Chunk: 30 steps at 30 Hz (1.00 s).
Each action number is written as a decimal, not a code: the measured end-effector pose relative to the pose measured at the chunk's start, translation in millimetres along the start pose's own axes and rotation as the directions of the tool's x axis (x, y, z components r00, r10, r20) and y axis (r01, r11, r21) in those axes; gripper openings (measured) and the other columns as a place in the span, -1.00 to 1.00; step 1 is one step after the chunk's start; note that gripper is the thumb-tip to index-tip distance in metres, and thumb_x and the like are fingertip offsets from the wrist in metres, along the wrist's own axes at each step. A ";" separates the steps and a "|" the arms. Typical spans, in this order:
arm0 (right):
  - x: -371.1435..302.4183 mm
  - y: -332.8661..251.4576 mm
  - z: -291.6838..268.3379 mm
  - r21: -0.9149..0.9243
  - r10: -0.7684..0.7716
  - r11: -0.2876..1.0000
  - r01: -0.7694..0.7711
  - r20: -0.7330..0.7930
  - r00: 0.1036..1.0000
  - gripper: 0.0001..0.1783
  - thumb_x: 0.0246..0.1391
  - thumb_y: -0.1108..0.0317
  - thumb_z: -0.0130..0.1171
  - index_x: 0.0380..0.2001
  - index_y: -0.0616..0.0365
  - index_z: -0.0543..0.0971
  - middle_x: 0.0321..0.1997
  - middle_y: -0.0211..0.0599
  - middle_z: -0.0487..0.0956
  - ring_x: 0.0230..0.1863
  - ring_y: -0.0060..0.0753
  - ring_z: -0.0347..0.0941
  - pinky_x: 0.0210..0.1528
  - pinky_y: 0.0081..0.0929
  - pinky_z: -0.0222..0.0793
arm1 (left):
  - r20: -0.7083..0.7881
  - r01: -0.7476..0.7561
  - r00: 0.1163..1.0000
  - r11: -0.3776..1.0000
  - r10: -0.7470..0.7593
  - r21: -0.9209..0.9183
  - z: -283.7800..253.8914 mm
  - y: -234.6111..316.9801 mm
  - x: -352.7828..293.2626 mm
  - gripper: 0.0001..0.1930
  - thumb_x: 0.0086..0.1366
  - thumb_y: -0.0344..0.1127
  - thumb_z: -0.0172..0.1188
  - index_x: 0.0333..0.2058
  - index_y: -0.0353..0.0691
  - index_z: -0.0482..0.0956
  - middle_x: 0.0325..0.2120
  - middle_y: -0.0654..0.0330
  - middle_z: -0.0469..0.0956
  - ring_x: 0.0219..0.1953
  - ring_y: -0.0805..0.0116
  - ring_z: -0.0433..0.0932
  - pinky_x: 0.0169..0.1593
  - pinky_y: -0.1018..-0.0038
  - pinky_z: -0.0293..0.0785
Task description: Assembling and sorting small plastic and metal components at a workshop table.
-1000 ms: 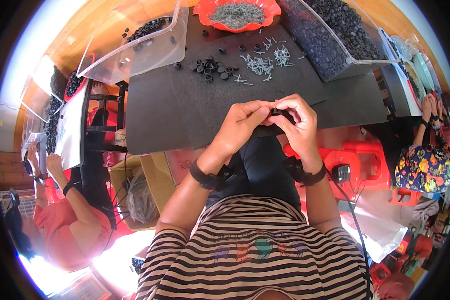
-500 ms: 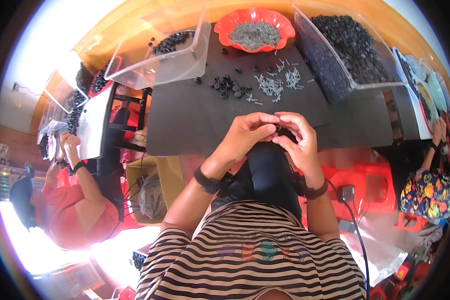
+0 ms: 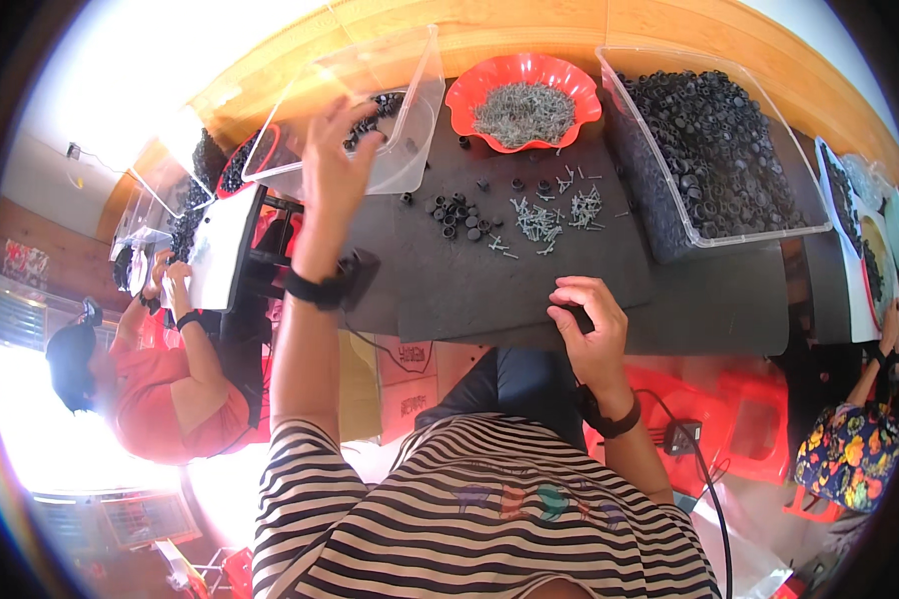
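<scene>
My left hand (image 3: 336, 165) is raised at the near wall of the left clear plastic bin (image 3: 398, 182), fingers spread and thumb apart, with nothing visible in it. Small black round caps (image 3: 375, 118) lie inside that bin, partly hidden by my fingers. By the table's front edge, my right hand (image 3: 597, 327) is curled, thumb toward the fingertips. Something dark shows inside its grip, too covered to name. Beyond it on the dark table mat (image 3: 509, 290) lie a loose cluster of black caps (image 3: 456, 215) and heaps of silver screws (image 3: 537, 222).
A red scalloped bowl (image 3: 461, 103) of screws stands at the back centre. To its right is a large clear bin (image 3: 709, 240) full of black caps. Co-workers sit at both sides, one in a red shirt (image 3: 185, 399) and one in a floral top (image 3: 849, 449).
My left hand has parted from the right and moved forward and left to the clear bin, its fingers opening. My right hand stays near the table edge, fingers now more curled.
</scene>
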State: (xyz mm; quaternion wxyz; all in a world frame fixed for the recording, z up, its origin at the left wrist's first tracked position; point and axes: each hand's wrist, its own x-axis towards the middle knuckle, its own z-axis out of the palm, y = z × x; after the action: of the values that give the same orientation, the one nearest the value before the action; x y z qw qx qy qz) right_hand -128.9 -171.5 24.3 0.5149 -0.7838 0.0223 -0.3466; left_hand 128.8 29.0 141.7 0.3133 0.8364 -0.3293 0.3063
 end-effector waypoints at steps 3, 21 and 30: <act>0.7 1.4 0.6 0.014 0.018 1.000 -0.018 0.016 1.000 -0.80 -0.10 0.60 0.28 -0.35 0.23 0.55 -0.23 -0.18 0.58 -0.31 -0.25 0.55 -0.24 -0.46 0.46 | 0.186 -0.193 0.966 0.979 0.178 0.066 14.2 37.3 -43.8 -0.80 0.03 -0.44 0.34 -0.31 -0.16 0.67 -0.15 0.15 0.56 0.00 0.09 0.42 0.06 0.30 0.38; -1.5 0.3 5.3 -0.021 -0.012 1.000 0.012 -0.007 1.000 -0.88 -0.06 0.61 0.23 -0.40 0.28 0.52 -0.32 -0.18 0.57 -0.35 -0.31 0.53 -0.27 -0.50 0.44 | 0.474 0.000 0.871 0.963 0.132 -0.268 48.4 73.1 -109.4 -0.78 0.04 -0.42 0.32 -0.28 -0.23 0.61 -0.33 0.12 0.55 -0.31 0.07 0.52 -0.23 0.29 0.46; 1.6 -0.8 14.5 -0.038 0.093 0.995 -0.096 -0.064 0.994 -0.90 -0.05 0.63 0.21 -0.40 0.30 0.53 -0.33 -0.23 0.57 -0.38 -0.40 0.55 -0.31 -0.56 0.46 | 0.491 0.028 0.851 0.918 0.186 -0.396 53.2 64.6 -108.4 -0.88 0.11 -0.49 0.23 -0.33 -0.30 0.58 -0.39 0.10 0.51 -0.33 0.07 0.54 -0.26 0.32 0.46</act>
State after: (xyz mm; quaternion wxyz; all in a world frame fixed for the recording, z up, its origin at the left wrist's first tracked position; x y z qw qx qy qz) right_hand -119.8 -160.3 22.4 0.5135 -0.7812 0.0826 -0.3454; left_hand 32.6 -8.6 51.9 0.3593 0.7939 -0.4904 0.0109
